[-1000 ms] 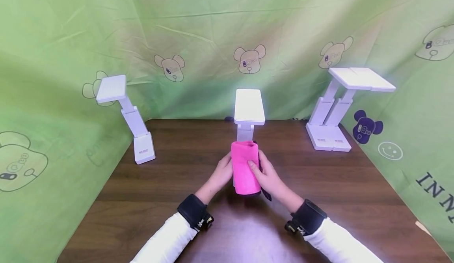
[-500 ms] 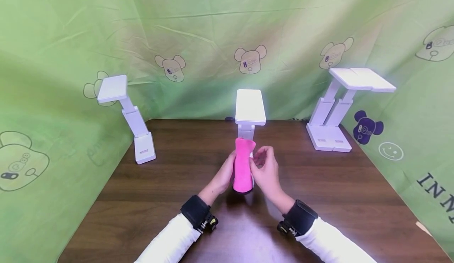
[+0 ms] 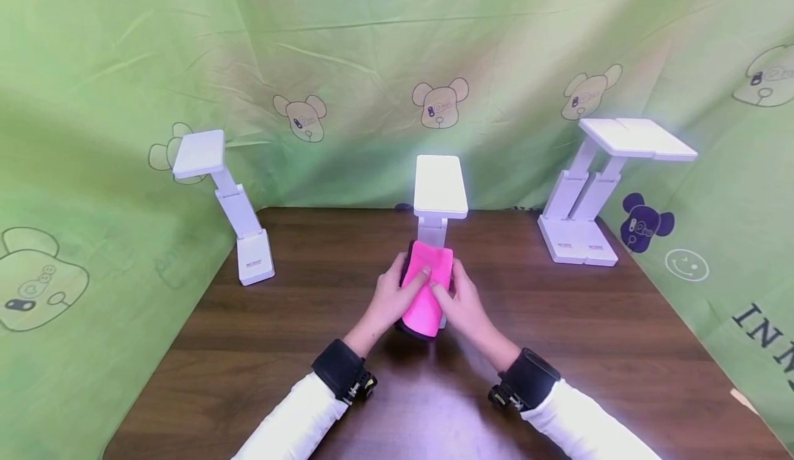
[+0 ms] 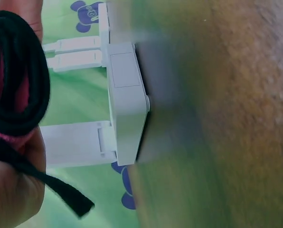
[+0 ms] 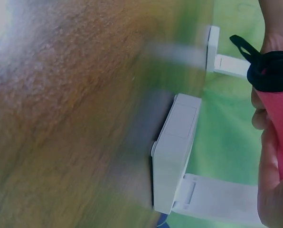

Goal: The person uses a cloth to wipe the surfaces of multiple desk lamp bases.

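Note:
A bright pink cloth roll (image 3: 428, 308) with black edging is held upright above the table, in front of the middle lamp. My left hand (image 3: 389, 296) grips it from the left and my right hand (image 3: 464, 303) from the right, both thumbs pressed on its near face. In the left wrist view, the black-edged end of the roll (image 4: 41, 90) shows its wound layers, and a black strap (image 4: 68, 192) hangs loose from it. The right wrist view shows the same black end with a small loop (image 5: 243, 46) sticking out. Most of the fingers behind the roll are hidden.
A lit white desk lamp (image 3: 439, 184) stands just behind the roll. Another white lamp (image 3: 238, 215) is at the left edge, and two more lamps (image 3: 577, 198) stand side by side at the right. Green printed cloth (image 3: 360, 46) encloses the brown wooden table (image 3: 298, 377).
The roll was wider, then turned narrow side on with the right hand lifted off its front; now it is tilted slightly, and both thumbs have come onto its near face.

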`<state>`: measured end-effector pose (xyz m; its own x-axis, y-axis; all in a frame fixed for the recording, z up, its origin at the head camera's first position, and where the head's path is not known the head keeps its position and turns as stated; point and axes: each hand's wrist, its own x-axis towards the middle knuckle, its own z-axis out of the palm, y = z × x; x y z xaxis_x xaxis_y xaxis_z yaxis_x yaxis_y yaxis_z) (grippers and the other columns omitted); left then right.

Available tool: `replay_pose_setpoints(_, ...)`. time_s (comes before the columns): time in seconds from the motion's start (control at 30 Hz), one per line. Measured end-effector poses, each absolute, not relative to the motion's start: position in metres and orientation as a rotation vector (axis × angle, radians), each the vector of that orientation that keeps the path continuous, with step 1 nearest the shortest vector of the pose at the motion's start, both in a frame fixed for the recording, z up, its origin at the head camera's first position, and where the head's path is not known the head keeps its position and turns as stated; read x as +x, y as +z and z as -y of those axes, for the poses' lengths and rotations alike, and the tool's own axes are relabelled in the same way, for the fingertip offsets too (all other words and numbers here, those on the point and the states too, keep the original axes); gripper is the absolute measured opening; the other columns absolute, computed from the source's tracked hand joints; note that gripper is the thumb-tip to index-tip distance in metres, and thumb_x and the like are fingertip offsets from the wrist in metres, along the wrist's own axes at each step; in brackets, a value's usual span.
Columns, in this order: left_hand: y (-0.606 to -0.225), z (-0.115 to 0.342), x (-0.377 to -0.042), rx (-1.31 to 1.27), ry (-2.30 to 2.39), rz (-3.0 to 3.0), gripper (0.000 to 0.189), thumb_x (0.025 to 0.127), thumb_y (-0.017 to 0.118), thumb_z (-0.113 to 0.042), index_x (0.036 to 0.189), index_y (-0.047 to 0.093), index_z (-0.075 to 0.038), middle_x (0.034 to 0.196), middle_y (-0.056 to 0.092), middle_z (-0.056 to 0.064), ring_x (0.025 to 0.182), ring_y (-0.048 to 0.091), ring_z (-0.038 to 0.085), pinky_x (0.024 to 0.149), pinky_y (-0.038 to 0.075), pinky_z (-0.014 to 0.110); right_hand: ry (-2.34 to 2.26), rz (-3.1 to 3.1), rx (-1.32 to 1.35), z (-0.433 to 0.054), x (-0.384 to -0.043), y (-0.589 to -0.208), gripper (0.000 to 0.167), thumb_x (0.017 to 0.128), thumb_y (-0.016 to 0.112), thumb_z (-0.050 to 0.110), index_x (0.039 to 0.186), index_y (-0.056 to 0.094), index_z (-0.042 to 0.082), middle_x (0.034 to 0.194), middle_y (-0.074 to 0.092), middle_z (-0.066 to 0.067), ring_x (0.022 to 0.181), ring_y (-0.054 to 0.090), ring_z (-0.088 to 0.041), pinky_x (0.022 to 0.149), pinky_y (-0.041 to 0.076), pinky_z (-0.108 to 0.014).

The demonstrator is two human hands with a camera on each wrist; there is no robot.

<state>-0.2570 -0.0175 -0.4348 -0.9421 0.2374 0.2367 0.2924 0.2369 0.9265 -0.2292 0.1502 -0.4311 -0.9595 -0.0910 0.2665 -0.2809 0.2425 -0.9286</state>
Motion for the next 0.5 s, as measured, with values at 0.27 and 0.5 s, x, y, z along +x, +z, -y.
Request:
replay_pose_setpoints(0.27, -0.439, 0.031, -0.276, -0.302, -1.322, 2.500, 0.035, 0.101, 0.062, -0.035, 0.130, 0.054, -0.016, 0.096, 0.068, 0.010, 0.078, 0.067, 0.023, 0.065, 0.054, 0.036, 1.398, 2.551, 0.604, -0.165, -0.248, -0.445, 0.069, 0.099, 0.065, 0.016, 0.154, 0.029, -0.004, 0.150, 0.037, -0.026, 0.123, 0.058, -0.040, 0.093, 0.055, -0.048)
replay_pose_setpoints(0.5, -0.445, 0.045, -0.302, -0.046, -0.998, 2.708, 0.042, 0.099, 0.062, -0.038, 0.134, 0.052, -0.017, 0.095, 0.058, 0.013, 0.076, 0.064, 0.030, 0.062, 0.053, 0.044, 0.712, 2.879, 0.987, -0.186, -0.257, -0.461, 0.079, 0.091, 0.077, 0.034, 0.152, 0.041, -0.001, 0.159, 0.034, -0.022, 0.141, 0.042, -0.038, 0.112, 0.038, -0.051)
